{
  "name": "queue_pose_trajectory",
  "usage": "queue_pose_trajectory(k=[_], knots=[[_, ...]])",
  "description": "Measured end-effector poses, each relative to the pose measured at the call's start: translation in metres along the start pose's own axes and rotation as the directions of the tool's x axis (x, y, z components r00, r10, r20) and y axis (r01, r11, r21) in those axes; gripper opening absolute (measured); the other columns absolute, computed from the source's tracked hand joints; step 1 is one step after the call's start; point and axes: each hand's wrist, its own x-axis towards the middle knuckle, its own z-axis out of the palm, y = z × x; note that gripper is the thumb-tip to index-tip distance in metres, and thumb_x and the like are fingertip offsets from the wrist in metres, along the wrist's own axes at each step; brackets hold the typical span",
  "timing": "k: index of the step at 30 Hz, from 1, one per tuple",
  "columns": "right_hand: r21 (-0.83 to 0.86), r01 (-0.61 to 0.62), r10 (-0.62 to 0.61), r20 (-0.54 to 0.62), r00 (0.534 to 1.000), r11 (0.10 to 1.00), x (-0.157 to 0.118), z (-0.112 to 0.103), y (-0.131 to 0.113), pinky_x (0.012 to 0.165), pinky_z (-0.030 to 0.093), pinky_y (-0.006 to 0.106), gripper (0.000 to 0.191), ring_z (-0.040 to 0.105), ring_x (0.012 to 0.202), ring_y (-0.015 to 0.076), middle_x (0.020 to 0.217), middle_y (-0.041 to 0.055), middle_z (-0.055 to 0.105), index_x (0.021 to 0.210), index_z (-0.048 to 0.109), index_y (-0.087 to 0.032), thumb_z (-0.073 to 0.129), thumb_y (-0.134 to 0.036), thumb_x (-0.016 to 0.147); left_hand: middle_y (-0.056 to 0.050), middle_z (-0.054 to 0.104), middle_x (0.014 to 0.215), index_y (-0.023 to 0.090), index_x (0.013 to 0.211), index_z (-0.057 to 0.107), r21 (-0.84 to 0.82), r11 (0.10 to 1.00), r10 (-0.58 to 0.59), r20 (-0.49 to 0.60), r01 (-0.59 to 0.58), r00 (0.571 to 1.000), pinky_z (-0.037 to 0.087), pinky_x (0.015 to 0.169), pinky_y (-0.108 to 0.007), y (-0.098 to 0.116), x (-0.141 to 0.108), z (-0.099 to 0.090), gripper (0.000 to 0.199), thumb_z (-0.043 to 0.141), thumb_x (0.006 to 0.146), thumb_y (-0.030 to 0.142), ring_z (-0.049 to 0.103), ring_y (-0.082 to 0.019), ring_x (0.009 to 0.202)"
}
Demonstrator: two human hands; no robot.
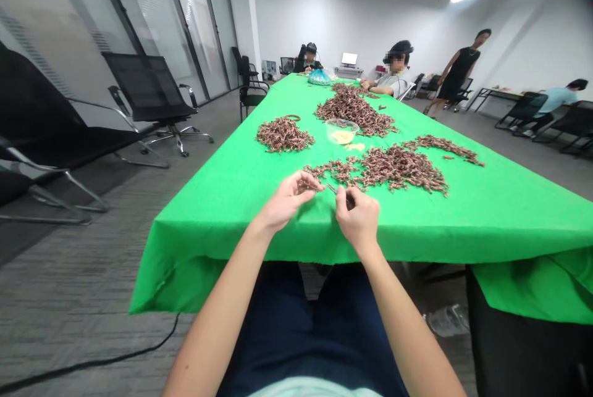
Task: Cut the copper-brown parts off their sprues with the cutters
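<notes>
My left hand (288, 199) is held just above the near part of the green-covered table (259, 212), thumb and fingertips pinched together. What lies between them is too small to make out. My right hand (361, 215) is closed around a slim metal tool (332, 188). Its thin pointed tip reaches toward my left fingertips, and most of it is hidden in my grip. Just beyond both hands lies a spread pile of small, brown, knobbly dried pieces (403, 168). Some stray pieces trail from it to behind my left fingers.
A clear plastic bowl (341, 131) with pale yellow bits stands mid-table. More brown piles (283, 135) lie left and farther back, near a blue plastic bag (319, 77). Two people sit at the table; another person (463, 70) stands at right. Black chairs (146, 85) stand on the left.
</notes>
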Motion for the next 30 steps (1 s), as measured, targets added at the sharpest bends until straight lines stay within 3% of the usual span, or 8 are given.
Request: queue_pose_trajectory(k=[7, 12, 15, 18, 20, 24, 27, 30], knots=[[-0.054, -0.004, 0.005, 0.009, 1.0, 0.999, -0.002, 0.002, -0.001, 0.059, 0.031, 0.027, 0.038, 0.048, 0.052, 0.013, 0.061, 0.0018, 0.061, 0.068, 0.057, -0.019, 0.047, -0.042, 0.097, -0.006, 0.068, 0.096, 0.016, 0.09, 0.063, -0.031, 0.999, -0.037, -0.039, 0.036, 0.999, 0.046, 0.098, -0.036, 0.0, 0.001, 0.002, 0.014, 0.072, 0.08, 0.013, 0.065, -0.02, 0.101], [-0.131, 0.015, -0.015, 0.004, 1.0, 0.991, -0.001, 0.005, 0.0, 0.058, 0.027, 0.028, 0.039, 0.048, 0.052, 0.0136, 0.057, 0.0012, 0.058, 0.066, 0.055, -0.02, 0.046, -0.04, 0.098, -0.005, 0.066, 0.09, 0.017, 0.094, 0.054, -0.27, 0.957, -0.173, -0.227, 0.109, 0.958, 0.057, 0.087, -0.044, -0.002, 0.005, 0.003, 0.008, 0.061, 0.092, 0.02, 0.07, -0.023, 0.097], [-0.171, 0.014, -0.015, -0.009, 1.0, 0.985, 0.0, 0.006, 0.001, 0.056, 0.023, 0.028, 0.042, 0.045, 0.049, 0.0136, 0.053, 0.0006, 0.054, 0.064, 0.054, -0.02, 0.043, -0.039, 0.099, -0.002, 0.062, 0.082, 0.017, 0.092, 0.051, -0.281, 0.954, -0.193, -0.312, 0.103, 0.93, 0.061, 0.08, -0.042, -0.005, 0.008, 0.003, 0.006, 0.056, 0.096, 0.019, 0.072, -0.021, 0.09], [-0.179, 0.029, -0.031, -0.011, 0.999, 0.983, -0.001, 0.006, 0.001, 0.055, 0.022, 0.028, 0.043, 0.044, 0.049, 0.0132, 0.055, 0.0012, 0.056, 0.065, 0.055, -0.019, 0.043, -0.04, 0.1, -0.004, 0.063, 0.089, 0.016, 0.092, 0.055, -0.151, 0.978, -0.184, -0.315, 0.142, 0.931, 0.061, 0.076, -0.039, -0.005, 0.014, -0.005, 0.013, 0.067, 0.09, 0.021, 0.071, -0.02, 0.087], [-0.179, 0.039, -0.041, -0.008, 0.999, 0.983, -0.001, 0.006, 0.0, 0.055, 0.022, 0.028, 0.042, 0.044, 0.049, 0.013, 0.055, 0.0014, 0.056, 0.066, 0.055, -0.019, 0.043, -0.041, 0.099, -0.007, 0.065, 0.092, 0.015, 0.09, 0.062, 0.034, 0.983, -0.16, -0.309, 0.179, 0.938, 0.06, 0.069, -0.037, 0.0, 0.024, -0.018, 0.019, 0.076, 0.081, 0.022, 0.069, -0.021, 0.085], [-0.185, 0.036, -0.039, -0.01, 0.999, 0.982, -0.003, 0.006, -0.001, 0.055, 0.021, 0.028, 0.041, 0.043, 0.049, 0.0129, 0.056, 0.0012, 0.056, 0.066, 0.055, -0.019, 0.044, -0.041, 0.099, -0.011, 0.071, 0.091, 0.015, 0.083, 0.073, 0.428, 0.884, -0.063, -0.284, 0.186, 0.957, 0.052, 0.059, -0.031, 0.02, 0.063, -0.053, 0.013, 0.08, 0.073, 0.021, 0.065, -0.023, 0.081], [-0.198, 0.031, -0.034, -0.01, 0.999, 0.98, -0.003, 0.007, -0.001, 0.055, 0.02, 0.028, 0.04, 0.043, 0.049, 0.013, 0.056, 0.0013, 0.056, 0.067, 0.055, -0.019, 0.044, -0.041, 0.098, -0.01, 0.073, 0.082, 0.015, 0.078, 0.074, 0.518, 0.805, -0.115, -0.341, 0.289, 0.933, 0.049, 0.061, -0.033, 0.029, 0.102, -0.077, 0.011, 0.081, 0.07, 0.018, 0.064, -0.021, 0.073], [-0.212, 0.03, -0.032, -0.006, 0.999, 0.977, -0.003, 0.008, -0.001, 0.055, 0.019, 0.028, 0.041, 0.043, 0.049, 0.0131, 0.055, 0.0014, 0.056, 0.067, 0.055, -0.018, 0.044, -0.041, 0.099, -0.009, 0.069, 0.07, 0.014, 0.072, 0.069, 0.535, 0.776, -0.099, -0.417, 0.333, 0.903, 0.051, 0.064, -0.036, 0.023, 0.135, -0.094, 0.01, 0.078, 0.07, 0.012, 0.062, -0.02, 0.064]])
